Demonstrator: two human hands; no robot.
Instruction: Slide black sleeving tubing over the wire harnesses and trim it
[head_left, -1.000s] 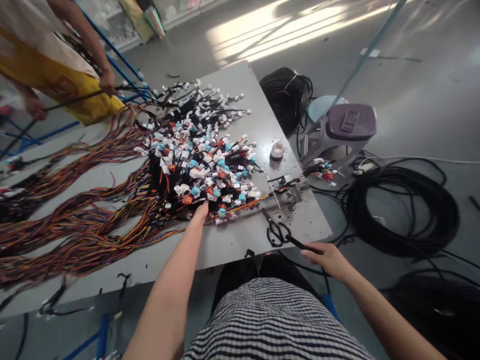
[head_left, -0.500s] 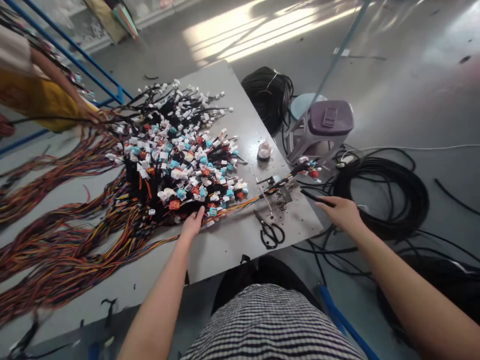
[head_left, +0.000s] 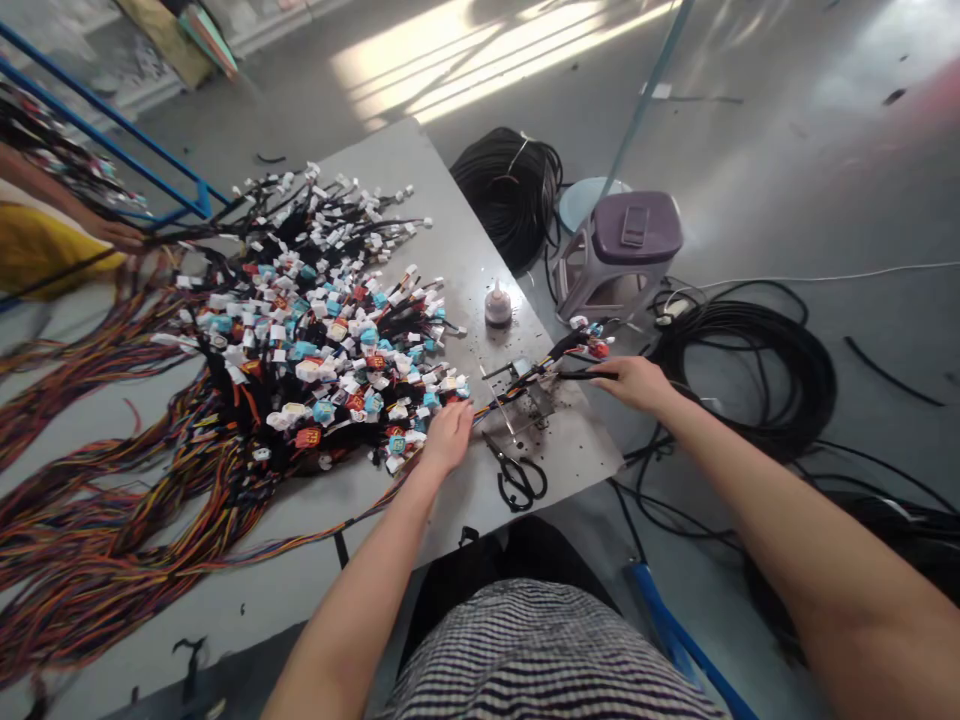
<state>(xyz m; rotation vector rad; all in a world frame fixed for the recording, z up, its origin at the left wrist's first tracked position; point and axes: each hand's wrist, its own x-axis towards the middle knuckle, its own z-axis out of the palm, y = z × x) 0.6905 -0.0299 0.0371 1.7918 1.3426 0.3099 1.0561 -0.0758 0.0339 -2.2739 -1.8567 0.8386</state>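
Left hand rests on the wires, fingers together, grip unclear. Right hand fingers pinch one black tube. One scissors near, one bottle far.

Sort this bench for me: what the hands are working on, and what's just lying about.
In use: left hand touching the coloured wire strand; right hand gripping black tubing; metal jig under the strand; connector heap.
Lying about: scissors; small bottle; purple stool; floor cable coil.
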